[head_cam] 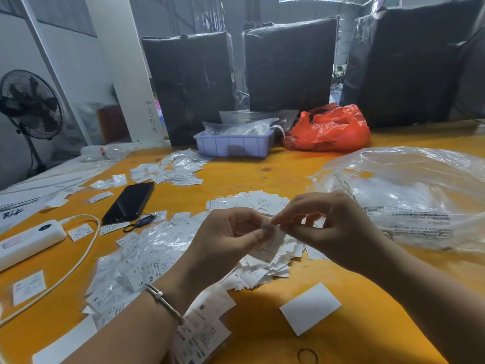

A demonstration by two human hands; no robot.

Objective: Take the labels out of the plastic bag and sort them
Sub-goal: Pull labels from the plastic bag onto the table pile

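Note:
My left hand [231, 237] and my right hand [325, 224] meet above the yellow table [262, 329], both pinching one small clear packet of white labels [271, 241] at its top edge. Below the hands lies a loose heap of white labels [265, 269]. More labels in clear sleeves [136, 266], marked XS, S and M, spread to the left under my left wrist. A big clear plastic bag [409, 195] with printed text lies crumpled at the right. Another scatter of labels [170, 172] sits farther back.
A black phone [128, 202], a white power bank [29, 241] with its cable and a hair tie lie at the left. A lilac bin [233, 145] with bags and an orange bag [330, 130] stand at the back. A blank white card [309, 308] lies near the front.

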